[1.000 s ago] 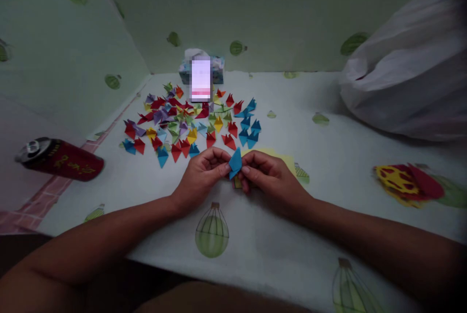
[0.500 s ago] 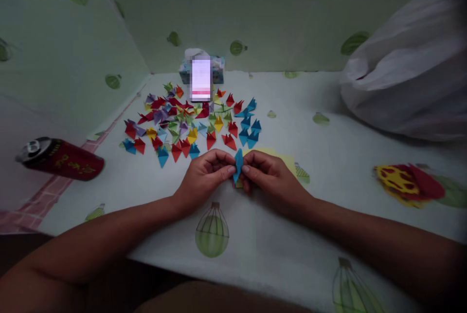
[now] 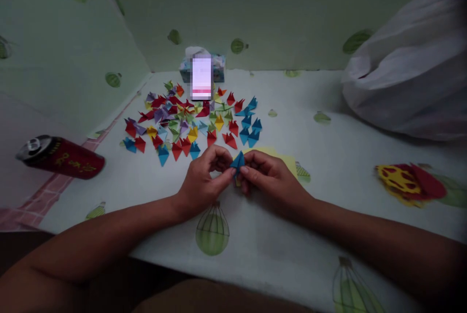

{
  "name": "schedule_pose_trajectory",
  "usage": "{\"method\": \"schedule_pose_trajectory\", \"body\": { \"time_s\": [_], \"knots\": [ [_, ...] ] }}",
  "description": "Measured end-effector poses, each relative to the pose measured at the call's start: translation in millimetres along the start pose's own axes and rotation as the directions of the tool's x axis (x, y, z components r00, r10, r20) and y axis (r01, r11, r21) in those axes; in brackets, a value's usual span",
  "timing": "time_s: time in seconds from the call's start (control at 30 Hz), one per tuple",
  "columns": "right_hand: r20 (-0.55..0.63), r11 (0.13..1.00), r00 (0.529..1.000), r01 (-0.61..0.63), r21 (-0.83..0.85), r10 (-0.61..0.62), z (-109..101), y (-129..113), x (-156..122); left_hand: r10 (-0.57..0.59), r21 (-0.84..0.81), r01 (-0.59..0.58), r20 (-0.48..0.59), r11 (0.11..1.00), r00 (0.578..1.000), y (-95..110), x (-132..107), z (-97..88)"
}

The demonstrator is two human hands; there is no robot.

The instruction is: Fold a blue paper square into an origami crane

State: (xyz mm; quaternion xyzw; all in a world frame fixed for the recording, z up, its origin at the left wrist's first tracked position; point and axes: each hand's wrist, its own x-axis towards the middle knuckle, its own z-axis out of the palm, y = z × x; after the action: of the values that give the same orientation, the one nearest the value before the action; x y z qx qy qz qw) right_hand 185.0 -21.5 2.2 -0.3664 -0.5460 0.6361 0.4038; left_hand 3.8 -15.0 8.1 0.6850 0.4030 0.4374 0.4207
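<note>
Both hands meet over the table's middle, pinching one small blue folded paper piece (image 3: 238, 161). My left hand (image 3: 204, 176) holds its left side with thumb and fingers closed. My right hand (image 3: 264, 176) grips its right side, fingers curled. The piece looks like a small triangle, folded narrow. Under my right hand lies a yellow paper sheet (image 3: 282, 157). Just beyond the hands, several folded paper pieces (image 3: 193, 118) in red, blue, yellow, purple and green are spread on the tablecloth.
A red can (image 3: 60, 157) lies on its side at the left. A phone (image 3: 202, 78) leans against a tissue box (image 3: 219, 67) at the back. A white plastic bag (image 3: 408, 74) fills the right. Walls close in behind and on the left.
The blue piece has gone from a wider upright shape to a smaller folded triangle between my fingers. Both hands stayed in place, fingers working it.
</note>
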Motion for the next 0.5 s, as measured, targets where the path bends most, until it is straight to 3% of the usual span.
{"method": "schedule_pose_trajectory", "body": {
  "time_s": [0.17,0.3,0.4,0.5],
  "knots": [
    [-0.035,0.998,0.999,0.003,0.056,-0.001,-2.9,4.2,1.9,-0.209,-0.238,0.218,0.062,0.946,0.976,-1.9,4.1,-0.7],
    [-0.062,0.999,0.998,0.017,0.050,-0.014,-4.3,4.8,2.1,-0.297,-0.296,0.328,0.146,0.897,0.944,-4.8,5.3,-1.6],
    [-0.067,0.996,0.994,0.082,-0.018,-0.083,-4.3,2.9,-0.1,-0.267,-0.268,0.293,0.130,0.918,0.955,-5.8,4.0,-1.7],
    [-0.075,0.943,0.963,0.234,-0.237,-0.257,-3.8,-0.3,-3.6,-0.115,-0.179,0.125,0.061,0.976,0.991,-5.7,2.4,-2.2]
  ]
}}
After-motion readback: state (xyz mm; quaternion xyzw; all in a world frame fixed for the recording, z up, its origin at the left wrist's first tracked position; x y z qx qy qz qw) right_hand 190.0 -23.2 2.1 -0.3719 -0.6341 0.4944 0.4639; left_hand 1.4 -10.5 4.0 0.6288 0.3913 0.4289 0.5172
